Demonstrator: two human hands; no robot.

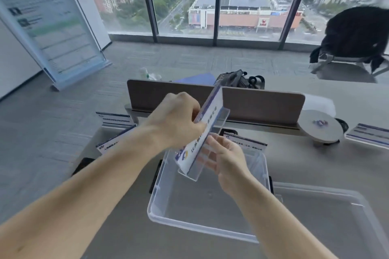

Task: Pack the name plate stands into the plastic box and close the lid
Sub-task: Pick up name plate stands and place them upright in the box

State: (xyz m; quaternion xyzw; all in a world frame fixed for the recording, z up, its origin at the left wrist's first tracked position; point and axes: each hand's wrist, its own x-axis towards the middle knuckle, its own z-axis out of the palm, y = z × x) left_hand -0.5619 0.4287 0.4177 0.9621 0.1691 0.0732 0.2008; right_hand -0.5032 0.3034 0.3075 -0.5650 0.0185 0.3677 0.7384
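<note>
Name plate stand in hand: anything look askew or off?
The name plate stand, held by the left hand and right hand, is tilted steeply above the plastic box, not level. That looks like handling, not damage. The lid lies off, beside the box.

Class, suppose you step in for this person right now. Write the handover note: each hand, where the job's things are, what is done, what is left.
Left hand and right hand both grip one name plate stand, tilted above the open plastic box.
The box looks empty, so nothing is packed yet.
The lid lies right of the box.
More stands wait on the desk: two at the left, one behind the box, one at the far right.
Left: pack all stands, close the lid.
</note>
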